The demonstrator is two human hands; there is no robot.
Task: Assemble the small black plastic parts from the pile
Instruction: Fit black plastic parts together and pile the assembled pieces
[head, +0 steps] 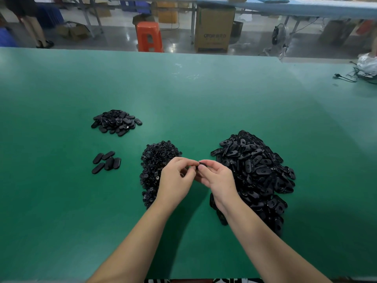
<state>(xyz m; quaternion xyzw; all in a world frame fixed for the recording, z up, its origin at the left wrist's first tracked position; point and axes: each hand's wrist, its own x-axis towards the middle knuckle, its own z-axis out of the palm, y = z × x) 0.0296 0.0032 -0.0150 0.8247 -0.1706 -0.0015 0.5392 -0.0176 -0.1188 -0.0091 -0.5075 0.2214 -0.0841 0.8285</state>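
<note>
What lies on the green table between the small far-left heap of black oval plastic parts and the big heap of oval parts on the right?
In the head view, a pile of small round black parts lies between the small far-left heap and the big right heap, partly behind the left hand.

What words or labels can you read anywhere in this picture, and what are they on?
"OTOR": on the cardboard box on the floor beyond the table.
Smaller print beside and under it on the box: too blurred to read.
Black parts: no readable marks.
</note>
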